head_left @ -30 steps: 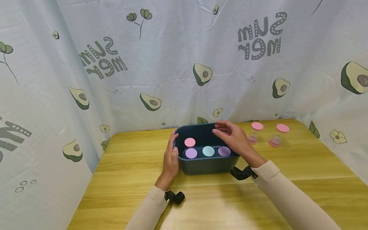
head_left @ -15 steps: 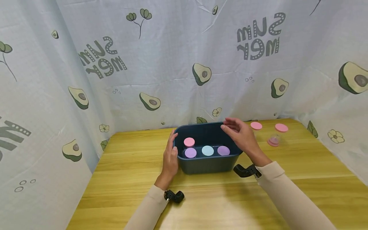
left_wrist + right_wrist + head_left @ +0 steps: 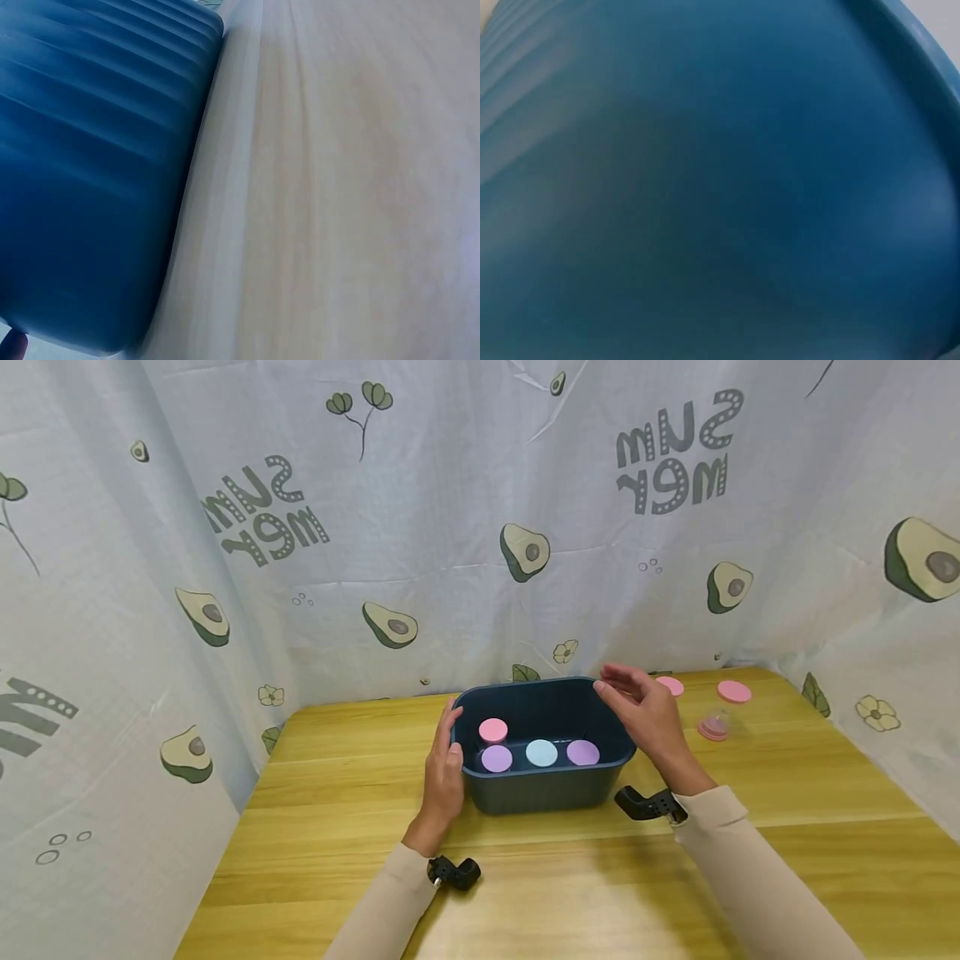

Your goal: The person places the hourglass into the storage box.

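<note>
In the head view, a dark blue rectangular bin (image 3: 547, 793) stands on the wooden table. Inside it are sand timers seen from above: one with a pink cap (image 3: 493, 731), two with purple caps (image 3: 497, 759) (image 3: 582, 753), and one with a light blue cap (image 3: 542, 753). My left hand (image 3: 444, 777) rests along the bin's left end, fingers extended. My right hand (image 3: 651, 712) is at the bin's back right corner, thumb and fingers apart, with nothing seen between them. Ribbed bin walls fill much of the left wrist view and nearly all of the right wrist view.
Right of the bin stands a clear sand timer with pink ends (image 3: 734, 692); a second pink cap (image 3: 670, 685) shows partly behind my right hand. A patterned curtain (image 3: 450, 527) hangs behind and beside the wooden table (image 3: 337, 827).
My right hand has moved right, from over the bin's inside to its back right corner, covering more of the nearer pink sand timer. The left hand and bin have stayed put.
</note>
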`<move>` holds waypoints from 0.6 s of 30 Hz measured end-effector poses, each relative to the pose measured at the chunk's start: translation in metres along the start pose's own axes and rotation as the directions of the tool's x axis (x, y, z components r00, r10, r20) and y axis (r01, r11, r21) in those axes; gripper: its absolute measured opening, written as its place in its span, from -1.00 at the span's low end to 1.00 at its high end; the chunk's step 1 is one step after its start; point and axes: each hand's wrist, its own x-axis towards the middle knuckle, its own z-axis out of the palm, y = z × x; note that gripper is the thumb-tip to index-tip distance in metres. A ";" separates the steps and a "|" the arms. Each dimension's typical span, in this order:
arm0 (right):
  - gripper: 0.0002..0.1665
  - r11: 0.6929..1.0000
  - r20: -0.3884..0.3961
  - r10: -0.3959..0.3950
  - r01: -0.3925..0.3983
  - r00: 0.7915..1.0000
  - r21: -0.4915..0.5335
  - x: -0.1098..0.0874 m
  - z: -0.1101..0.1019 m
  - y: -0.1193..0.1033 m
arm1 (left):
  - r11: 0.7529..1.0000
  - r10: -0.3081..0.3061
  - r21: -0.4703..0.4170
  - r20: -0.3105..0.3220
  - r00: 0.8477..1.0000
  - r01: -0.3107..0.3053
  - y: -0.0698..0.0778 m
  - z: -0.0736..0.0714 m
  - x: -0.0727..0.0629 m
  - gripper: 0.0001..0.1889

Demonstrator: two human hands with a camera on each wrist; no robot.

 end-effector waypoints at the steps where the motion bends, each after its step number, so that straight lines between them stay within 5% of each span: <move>1: -0.38 1.000 -0.003 0.002 -0.002 1.000 -0.003 0.000 -0.001 0.001 | 1.000 -0.001 0.003 -0.001 1.000 0.001 0.000 0.000 0.000 -0.41; 18: -0.42 0.999 -0.164 0.034 -0.032 0.986 0.015 0.005 -0.015 0.019 | 1.000 0.010 0.003 -0.002 1.000 -0.010 -0.001 0.001 0.001 -0.41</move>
